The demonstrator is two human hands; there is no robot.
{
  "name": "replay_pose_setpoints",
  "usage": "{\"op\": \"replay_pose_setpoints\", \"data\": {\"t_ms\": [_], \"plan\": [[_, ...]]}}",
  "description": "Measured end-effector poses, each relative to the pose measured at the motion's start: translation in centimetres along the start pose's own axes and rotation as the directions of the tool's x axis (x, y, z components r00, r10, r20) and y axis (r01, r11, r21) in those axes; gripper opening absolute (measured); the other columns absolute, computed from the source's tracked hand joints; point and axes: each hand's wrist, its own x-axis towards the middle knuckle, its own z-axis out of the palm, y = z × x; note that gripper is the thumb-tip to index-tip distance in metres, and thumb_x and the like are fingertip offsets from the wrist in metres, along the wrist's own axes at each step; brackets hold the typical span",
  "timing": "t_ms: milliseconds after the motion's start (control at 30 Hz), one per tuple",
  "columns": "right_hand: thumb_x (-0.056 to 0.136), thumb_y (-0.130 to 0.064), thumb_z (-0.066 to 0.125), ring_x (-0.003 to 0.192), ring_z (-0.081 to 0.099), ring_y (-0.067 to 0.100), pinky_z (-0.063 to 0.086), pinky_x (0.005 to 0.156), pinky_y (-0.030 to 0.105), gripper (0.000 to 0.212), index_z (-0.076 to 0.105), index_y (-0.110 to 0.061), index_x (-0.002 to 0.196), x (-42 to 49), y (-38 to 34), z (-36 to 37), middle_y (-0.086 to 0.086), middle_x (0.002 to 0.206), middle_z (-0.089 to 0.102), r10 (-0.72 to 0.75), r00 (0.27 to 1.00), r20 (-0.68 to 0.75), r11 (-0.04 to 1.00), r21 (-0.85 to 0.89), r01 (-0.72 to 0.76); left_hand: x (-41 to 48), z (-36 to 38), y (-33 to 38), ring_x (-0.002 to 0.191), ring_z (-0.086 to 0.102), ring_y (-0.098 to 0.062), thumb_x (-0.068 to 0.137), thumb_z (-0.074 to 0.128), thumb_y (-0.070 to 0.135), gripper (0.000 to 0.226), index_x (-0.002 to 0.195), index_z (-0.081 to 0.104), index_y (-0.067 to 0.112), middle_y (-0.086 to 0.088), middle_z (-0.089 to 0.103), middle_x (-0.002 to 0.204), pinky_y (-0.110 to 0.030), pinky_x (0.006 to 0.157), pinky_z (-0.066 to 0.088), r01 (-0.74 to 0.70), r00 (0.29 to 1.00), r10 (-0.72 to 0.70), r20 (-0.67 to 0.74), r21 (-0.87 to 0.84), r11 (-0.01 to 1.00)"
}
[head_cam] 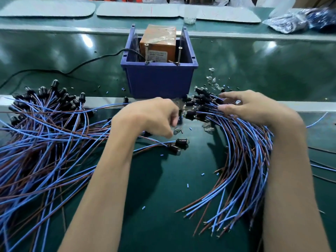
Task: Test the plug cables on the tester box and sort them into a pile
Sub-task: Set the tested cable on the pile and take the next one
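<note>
1. Dark green bench top [163,193] filled the view. A pale metal rail [309,105] crossed it from 9 to 3 o'clock.
2. Blue plastic bin [158,79] stood at 12 o'clock, on the far side of the rail.
3. Black cord [81,63] ran from the bin's left rim out toward 9 o'clock.
4. Pale grey mats [138,10] lay side by side along the far edge, 11 to 1 o'clock. A clear cup [189,17] stood among them.
5. Crumpled clear bags [294,22] with dark blue contents sat at 2 o'clock.
6. Small clear pieces [211,80] were scattered just right of the bin.
7. Short light-blue bits [187,185] were strewn about the centre.
</note>
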Motion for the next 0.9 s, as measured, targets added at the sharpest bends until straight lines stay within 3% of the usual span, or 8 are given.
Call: {"op": "replay_pose_setpoints", "data": {"t_ms": [100, 300, 400, 533, 633, 767, 900], "plan": [[0.09, -0.046, 0.059, 0.1, 0.053, 0.014, 0.038, 0.107, 0.039, 0.049, 0.05, -0.033, 0.137, 0.0, 0.0, 0.0, -0.005, 0.123, 0.064, -0.001, 1.0, 0.012, 0.999, 0.037, 0.0, 0.6, 0.4, -1.9, 0.054, 0.051, -0.005, 0.074, 0.066, 0.011, 0.017, 0.075, 0.053, 0.023, 0.013, 0.059, 0.06, -0.021, 0.049, 0.036, 0.064, 0.998, -0.064, 0.0, -0.045, 0.997], [0.091, -0.045, 0.058, 0.101, 0.055, 0.016, 0.04, 0.106, 0.039, 0.048, 0.051, -0.029, 0.136, -0.3, -0.2, 0.0, -0.005, 0.113, 0.065, -0.016, 1.0, 0.004, 0.999, 0.046, 0.016, 1.2, 1.0, -2.5, 0.036, 0.044, 0.003, 0.073, 0.068, 0.01, 0.021, 0.078, 0.053, 0.024, 0.014, 0.056, 0.056, -0.01, 0.038, 0.031, 0.045, 0.998, -0.041, 0.04, -0.108, 0.993], [0.091, -0.045, 0.057, 0.098, 0.057, 0.016, 0.041, 0.103, 0.037, 0.046, 0.052, -0.029, 0.134, -0.5, -0.4, -0.2, -0.01, 0.103, 0.065, -0.04, 0.999, -0.027, 0.997, 0.061, 0.041, 1.4, 1.3, -2.3, 0.042, 0.046, 0.002, 0.074, 0.069, 0.013, 0.023, 0.079, 0.053, 0.028, 0.014, 0.057, 0.063, -0.016, 0.046, 0.035, 0.042, 0.998, -0.038, 0.043, -0.095, 0.995], [0.092, -0.044, 0.056, 0.091, 0.055, 0.013, 0.042, 0.1, 0.035, 0.043, 0.054, -0.029, 0.133, -0.6, -0.9, -0.3, -0.014, 0.094, 0.064, -0.072, 0.997, -0.035, 0.994, 0.08, 0.075, 1.7, 1.7, -2.0, 0.065, 0.053, -0.004, 0.075, 0.071, 0.021, 0.021, 0.09, 0.06, 0.031, 0.014, 0.059, 0.077, -0.023, 0.06, 0.039, 0.041, 0.995, -0.035, 0.098, -0.06, 0.997], [0.092, -0.045, 0.056, 0.092, 0.053, 0.013, 0.041, 0.098, 0.033, 0.044, 0.053, -0.03, 0.133, -0.6, -1.0, -0.2, -0.012, 0.098, 0.064, -0.079, 0.996, -0.03, 0.994, 0.072, 0.081, 1.8, 1.8, -2.0, 0.061, 0.05, -0.003, 0.071, 0.076, 0.029, 0.014, 0.081, 0.065, 0.032, 0.015, 0.054, 0.069, -0.023, 0.055, 0.034, 0.04, 0.992, -0.04, 0.118, -0.001, 0.999], [0.092, -0.046, 0.056, 0.097, 0.053, 0.013, 0.04, 0.1, 0.033, 0.045, 0.052, -0.032, 0.134, -0.6, -1.1, -0.1, -0.014, 0.099, 0.064, -0.077, 0.997, -0.02, 0.994, 0.07, 0.078, 1.1, 1.1, -2.6, 0.062, 0.051, -0.003, 0.058, 0.086, 0.045, 0.029, 0.078, 0.068, 0.033, 0.016, 0.053, 0.064, -0.023, 0.055, 0.034, 0.112, 0.978, -0.12, 0.173, 0.053, 0.992], [0.092, -0.045, 0.056, 0.099, 0.055, 0.013, 0.04, 0.1, 0.031, 0.045, 0.052, -0.03, 0.134, -0.5, -1.5, 0.2, -0.012, 0.101, 0.064, -0.101, 0.995, -0.017, 0.993, 0.059, 0.102, 1.2, 1.1, -2.7, 0.061, 0.052, -0.004, 0.063, 0.087, 0.035, 0.02, 0.067, 0.068, 0.029, 0.016, 0.056, 0.058, -0.023, 0.056, 0.036, 0.125, 0.974, -0.14, 0.178, 0.092, 0.988]]}}
